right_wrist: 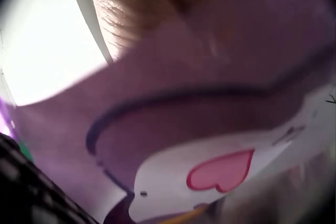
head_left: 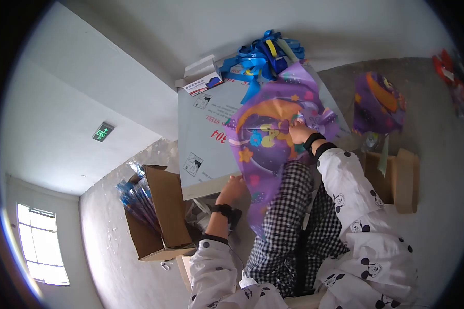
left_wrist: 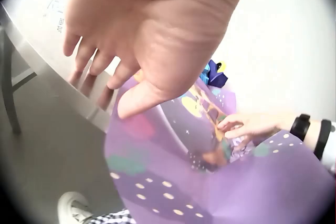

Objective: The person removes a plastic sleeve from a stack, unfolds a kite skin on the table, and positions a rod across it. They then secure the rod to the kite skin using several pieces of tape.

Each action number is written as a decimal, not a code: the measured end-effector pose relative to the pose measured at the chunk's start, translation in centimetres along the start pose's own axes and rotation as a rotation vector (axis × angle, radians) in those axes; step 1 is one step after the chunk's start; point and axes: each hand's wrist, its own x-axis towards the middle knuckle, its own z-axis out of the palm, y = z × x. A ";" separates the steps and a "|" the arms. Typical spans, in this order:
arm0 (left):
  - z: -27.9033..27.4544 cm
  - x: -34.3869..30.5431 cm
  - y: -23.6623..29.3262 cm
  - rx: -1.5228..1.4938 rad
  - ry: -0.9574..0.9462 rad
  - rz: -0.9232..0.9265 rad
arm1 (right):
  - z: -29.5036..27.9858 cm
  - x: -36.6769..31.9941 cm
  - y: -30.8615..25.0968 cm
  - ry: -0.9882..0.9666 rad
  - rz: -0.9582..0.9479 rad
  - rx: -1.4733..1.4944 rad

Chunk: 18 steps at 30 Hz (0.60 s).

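Observation:
A thin purple sheet (head_left: 263,110) printed with cartoon animals, stars and an orange crescent drapes from the table over the person's lap. The right hand (head_left: 297,133) has bent fingers at its printed middle and pinches the material, which wrinkles beside them. In the right wrist view the sheet (right_wrist: 173,113) fills most of the picture and hides the fingertips. At the table's near edge is the left hand (head_left: 233,189), beside the sheet's left border. Its fingers (left_wrist: 86,58) are extended and spread in the left wrist view, with the thumb overlapping the sheet.
Blue ribbons (head_left: 263,56) pile at the back of the table (head_left: 206,139), beside a small white box (head_left: 203,82). A carton (head_left: 165,206) with long wrapped packs stands lower left. Another purple printed sheet (head_left: 374,105) and an open cardboard box (head_left: 407,180) are at right.

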 end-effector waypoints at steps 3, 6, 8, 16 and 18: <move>-5.3 -3.3 6.4 -0.841 -0.117 -0.415 | 1.3 0.8 0.2 0.050 0.027 0.023; -10.9 -3.1 7.0 -1.234 -0.003 -0.310 | 2.2 0.5 -0.6 0.143 0.117 0.091; -15.0 -2.5 6.4 -1.168 0.099 -0.139 | 1.4 -1.6 -2.0 0.152 0.181 0.075; -21.3 -5.6 12.8 -0.530 0.234 0.088 | 2.4 -0.6 -1.1 0.209 0.110 0.069; -15.9 -5.7 12.5 -0.328 0.242 0.118 | 3.5 -0.3 -0.5 0.294 0.061 0.043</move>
